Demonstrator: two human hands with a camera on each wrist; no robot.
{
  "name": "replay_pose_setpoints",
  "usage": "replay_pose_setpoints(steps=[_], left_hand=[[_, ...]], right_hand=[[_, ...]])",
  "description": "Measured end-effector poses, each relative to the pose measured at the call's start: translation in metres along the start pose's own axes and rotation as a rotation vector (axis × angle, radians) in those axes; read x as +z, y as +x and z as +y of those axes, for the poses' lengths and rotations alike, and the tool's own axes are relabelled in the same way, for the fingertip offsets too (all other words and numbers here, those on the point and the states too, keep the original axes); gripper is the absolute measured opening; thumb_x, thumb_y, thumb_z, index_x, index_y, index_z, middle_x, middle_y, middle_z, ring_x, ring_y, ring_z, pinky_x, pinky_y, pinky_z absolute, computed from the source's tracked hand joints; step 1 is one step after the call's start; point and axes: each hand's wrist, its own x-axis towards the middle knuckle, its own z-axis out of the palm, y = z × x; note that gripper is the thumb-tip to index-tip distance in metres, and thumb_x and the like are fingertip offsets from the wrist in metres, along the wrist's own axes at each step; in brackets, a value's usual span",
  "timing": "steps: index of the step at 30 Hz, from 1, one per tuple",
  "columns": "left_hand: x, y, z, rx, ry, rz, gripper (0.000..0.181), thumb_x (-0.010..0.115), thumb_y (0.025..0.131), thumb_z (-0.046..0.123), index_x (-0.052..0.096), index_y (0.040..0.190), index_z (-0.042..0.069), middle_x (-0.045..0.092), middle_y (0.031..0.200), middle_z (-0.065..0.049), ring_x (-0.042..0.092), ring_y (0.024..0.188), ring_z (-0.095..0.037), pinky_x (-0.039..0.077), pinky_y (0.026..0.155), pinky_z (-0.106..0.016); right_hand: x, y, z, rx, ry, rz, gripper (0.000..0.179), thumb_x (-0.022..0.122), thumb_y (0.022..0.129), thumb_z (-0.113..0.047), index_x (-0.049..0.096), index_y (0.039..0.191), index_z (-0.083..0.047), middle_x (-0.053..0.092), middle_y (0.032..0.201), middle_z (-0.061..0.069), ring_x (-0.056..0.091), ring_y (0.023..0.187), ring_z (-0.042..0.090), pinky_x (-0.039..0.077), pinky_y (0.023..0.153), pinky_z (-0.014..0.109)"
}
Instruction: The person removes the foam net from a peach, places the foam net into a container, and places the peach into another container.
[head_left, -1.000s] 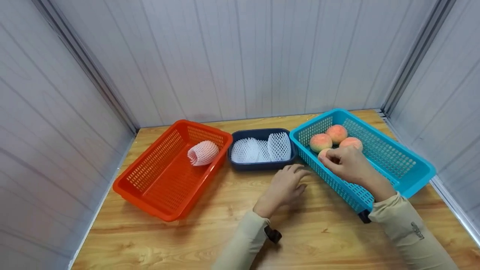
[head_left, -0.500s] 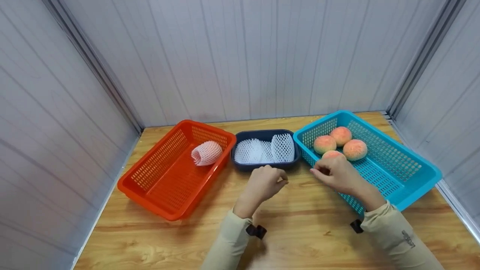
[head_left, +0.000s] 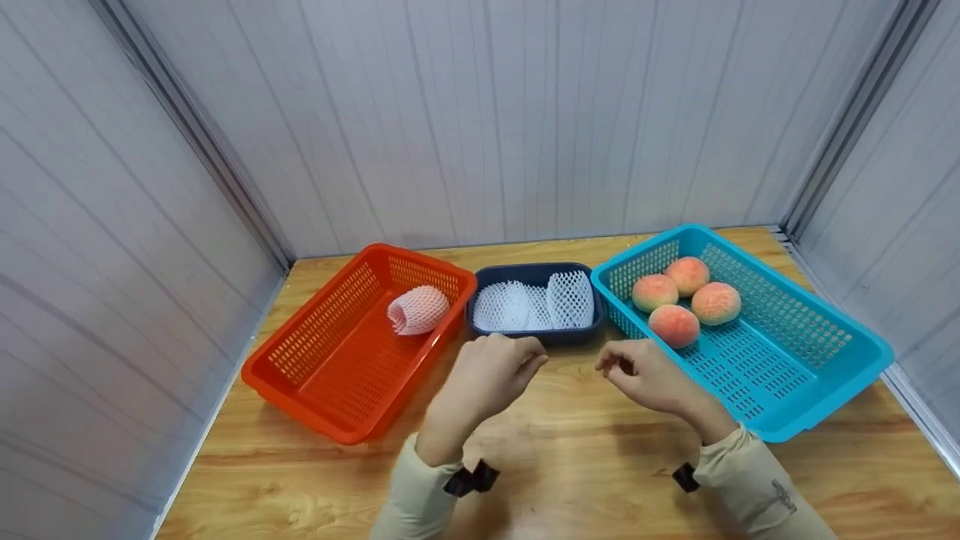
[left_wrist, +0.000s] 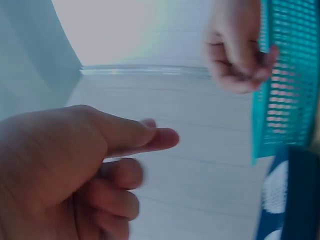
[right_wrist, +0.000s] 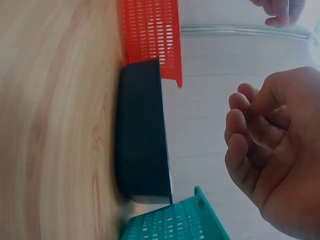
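Observation:
Both hands hover over the wooden table, holding nothing, fingers loosely curled. My left hand (head_left: 491, 379) is in front of the dark blue tray (head_left: 540, 337); in the left wrist view its thumb (left_wrist: 135, 132) lies along the index finger. My right hand (head_left: 649, 375) is at the near left side of the turquoise basket (head_left: 832, 401), and its curled fingers (right_wrist: 239, 125) show in the right wrist view. Several pink-yellow peaches (head_left: 673, 326) lie grouped in that basket. White foam net sleeves (head_left: 570, 300) lie in the tray.
An orange-red basket (head_left: 375, 409) stands at the left, with a foam-netted bundle (head_left: 420, 310) near its right wall. The tray sits between the two baskets. Pale panel walls (head_left: 480, 127) close off the wooden table (head_left: 570, 465) at the back and sides.
My right hand has drawn back from the peaches to the basket's near left side, without any of them. My left hand has moved left, its fingers now more curled.

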Motion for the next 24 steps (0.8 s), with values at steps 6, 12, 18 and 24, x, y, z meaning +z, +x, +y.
replay_pose_setpoints(steps=[6,12,18,24], left_hand=[[-0.039,-0.008,-0.012,-0.002,-0.018,-0.071,0.011,0.069,0.091,0.03,0.074,0.094,0.021,0.067,0.081,0.011,0.059,0.069,-0.008,0.051,0.066,-0.027],[-0.059,-0.008,-0.043,-0.041,-0.042,-0.042,0.005,0.069,0.091,0.023,0.074,0.091,0.021,0.065,0.081,0.013,0.058,0.075,-0.007,0.049,0.072,-0.027],[-0.067,0.0,-0.076,-0.134,-0.037,-0.038,0.006,0.069,0.091,0.024,0.075,0.092,0.022,0.065,0.082,0.014,0.058,0.075,-0.006,0.049,0.072,-0.029],[-0.072,0.01,-0.101,-0.216,-0.058,-0.076,0.008,0.068,0.091,0.023,0.074,0.094,0.019,0.067,0.086,0.008,0.06,0.074,-0.01,0.052,0.068,-0.031]], right_hand=[[0.005,0.014,-0.011,0.016,0.038,0.033,0.02,0.059,0.088,0.001,0.068,0.091,-0.016,0.065,0.084,-0.004,0.056,0.068,0.011,0.051,0.06,0.028],[0.014,0.031,-0.024,-0.041,0.067,0.041,0.023,0.057,0.087,0.004,0.069,0.09,-0.015,0.065,0.085,-0.004,0.056,0.069,0.011,0.051,0.061,0.028],[0.033,0.057,-0.036,-0.175,0.042,0.075,0.012,0.064,0.09,-0.004,0.071,0.094,-0.013,0.068,0.088,-0.001,0.058,0.072,0.01,0.052,0.062,0.03],[0.062,0.093,-0.048,-0.314,-0.024,0.107,0.009,0.069,0.09,-0.014,0.073,0.098,-0.011,0.07,0.095,-0.002,0.065,0.087,0.014,0.053,0.077,0.033]])
